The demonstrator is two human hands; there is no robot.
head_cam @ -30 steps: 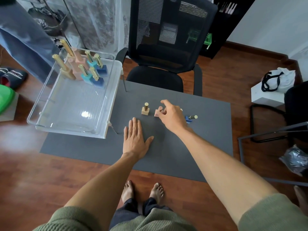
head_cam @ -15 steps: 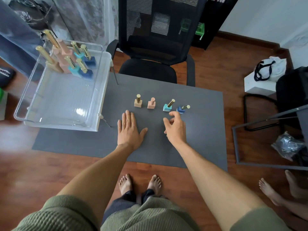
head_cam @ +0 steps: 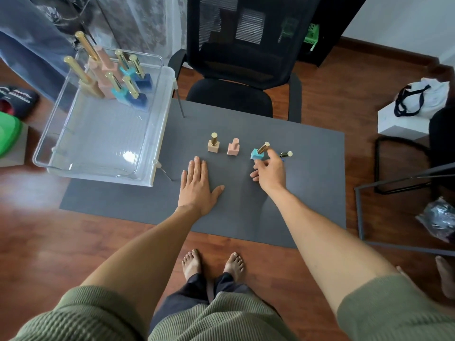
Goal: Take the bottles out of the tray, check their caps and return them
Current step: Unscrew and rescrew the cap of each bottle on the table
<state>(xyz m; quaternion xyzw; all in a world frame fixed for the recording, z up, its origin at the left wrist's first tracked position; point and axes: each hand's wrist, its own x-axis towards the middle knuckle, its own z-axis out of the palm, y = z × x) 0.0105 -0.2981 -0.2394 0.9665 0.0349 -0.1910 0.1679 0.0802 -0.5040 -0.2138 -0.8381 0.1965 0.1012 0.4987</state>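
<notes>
Four bottles are out on the counter (head_cam: 307,205), in a row: beige bottle (head_cam: 213,143), pink bottle (head_cam: 233,147), teal bottle (head_cam: 258,151), dark-blue bottle (head_cam: 285,155). Eight are left in the tray (head_cam: 157,134), at its far end. Left hand (head_cam: 197,185) is laid flat, empty. Right hand (head_cam: 269,168) is loosely open beside the teal bottle; contact can't be told. Cap checks and returns are judged mostly pending.

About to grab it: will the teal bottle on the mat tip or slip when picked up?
The teal bottle already leans, its tall gold cap over a small base, so a nudge would probably topple it. The smooth cap may slip. The right hand is open beside it.
</notes>
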